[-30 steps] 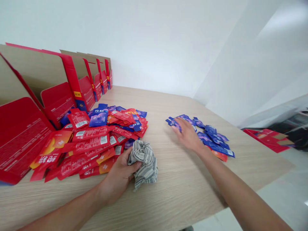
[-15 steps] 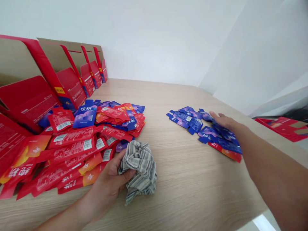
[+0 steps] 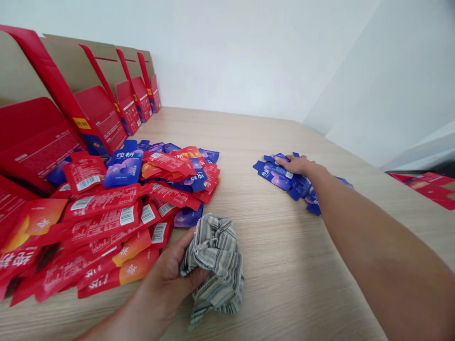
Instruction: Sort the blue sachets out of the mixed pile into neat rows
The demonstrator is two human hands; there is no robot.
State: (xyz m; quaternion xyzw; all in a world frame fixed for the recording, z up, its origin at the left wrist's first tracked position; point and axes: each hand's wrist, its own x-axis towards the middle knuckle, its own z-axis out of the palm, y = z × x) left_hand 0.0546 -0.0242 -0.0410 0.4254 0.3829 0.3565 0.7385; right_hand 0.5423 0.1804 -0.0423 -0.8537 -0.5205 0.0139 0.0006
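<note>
My left hand (image 3: 177,272) grips a bunched cloth (image 3: 216,270) with grey, white and dark stripes, thumb across its near side, low at the front of the table. Farther right, my right hand (image 3: 296,166) rests over a loose group of blue-purple packets (image 3: 272,173) with white lettering. Its fingers stretch left across them, touching the top ones; the fingertips show only in part. My forearm hides some packets on the right. Just left of the cloth lies a large heap of red packets (image 3: 103,203), with several blue ones (image 3: 124,166) mixed in.
Red cardboard boxes (image 3: 103,109) with raised brown flaps stand in a row along the left side. A white wall (image 3: 231,57) closes off the back of the wooden table (image 3: 241,137). Beyond the right edge is a red carton (image 3: 426,187).
My right hand has moved left across the blue packets, from the right end of the group toward its middle. My left hand still holds the cloth. The view has shifted slightly.
</note>
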